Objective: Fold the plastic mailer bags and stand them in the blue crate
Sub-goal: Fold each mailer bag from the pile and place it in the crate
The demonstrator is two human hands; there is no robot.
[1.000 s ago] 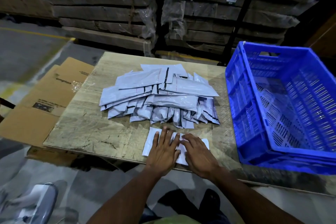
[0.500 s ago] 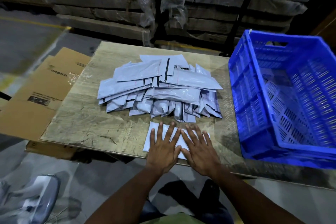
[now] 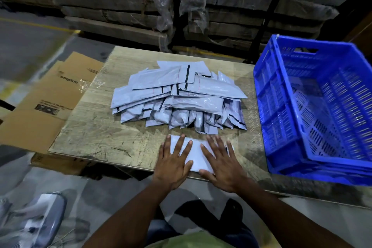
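Since half a second ago the two hands have slid apart: then they lay side by side with fingers nearly meeting over the middle of the mailer bag [image 3: 196, 154], and now a bare strip of the bag shows between them. The left hand [image 3: 173, 164] lies flat on the bag's left part with its fingers straight and spread, and the right hand [image 3: 221, 164] lies flat on the right part the same way — neither curls round anything. The bag itself has stayed where it was, at the near edge of the surface [image 3: 96, 133].

The bag is pale, almost white, a flat oblong lying crosswise, smooth where it shows. Just beyond it sits the pile of mailer bags [image 3: 177, 96], grey-blue and glossy, loosely heaped; some on top lie flat with dark strips across them, and those along the near side look folded or rolled. The blue crate [image 3: 281, 119] stands on the surface at the right, well apart from the pressed bag, its slatted walls and floor showing.

Both ends of the pressed bag are covered by the hands, so its full outline cannot be told. The crate's right side runs out of view. Flattened cardboard [image 3: 46, 104] lies under the surface's left edge, its printing partly cut off — and a blurred grey object at lower left is too smeared to make out.
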